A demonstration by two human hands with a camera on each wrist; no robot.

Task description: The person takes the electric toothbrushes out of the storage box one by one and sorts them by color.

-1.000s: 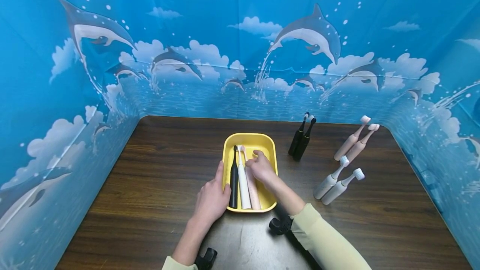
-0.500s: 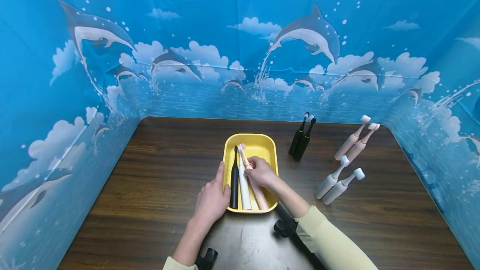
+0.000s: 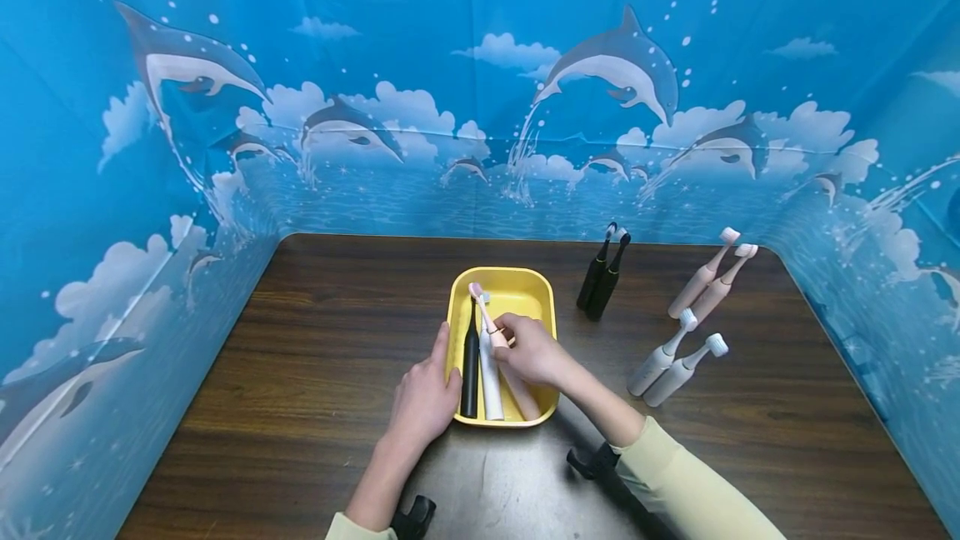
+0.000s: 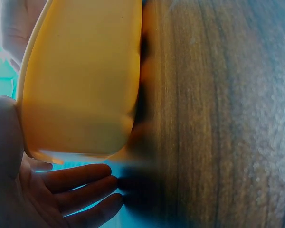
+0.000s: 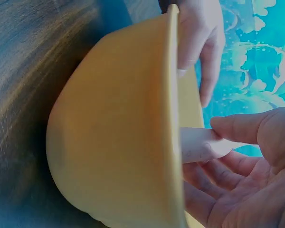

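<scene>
A yellow tray (image 3: pixel 538 294) holds electric toothbrushes. My left hand (image 3: pixel 423 394) grips its left rim, thumb at the inner side and straight fingers outside; three fingers (image 4: pixel 83 183) spread past the wall in the left wrist view. My right hand (image 3: pixel 531 348) reaches over the right side and holds a pink electric toothbrush (image 3: pixel 519 394) between thumb and fingers. Its pink head lies tilted left, over the tops of the white electric toothbrush (image 3: pixel 491 382) and black electric toothbrush (image 3: pixel 470 365). In the right wrist view, the pink handle (image 5: pixel 199 145) shows partly behind the tray wall.
Right of the tray, two black toothbrushes (image 3: pixel 600 282) stand upright at the back. Two pink toothbrushes (image 3: pixel 708 290) and two light grey ones (image 3: pixel 667 373) stand farther right. A dolphin-printed blue curtain (image 3: pixel 420 107) borders the brown wooden table (image 3: pixel 337 340).
My right hand has taken hold of the pink toothbrush and tilted it, its head swinging left over the white one and its base right. The left hand has stayed at the tray.
</scene>
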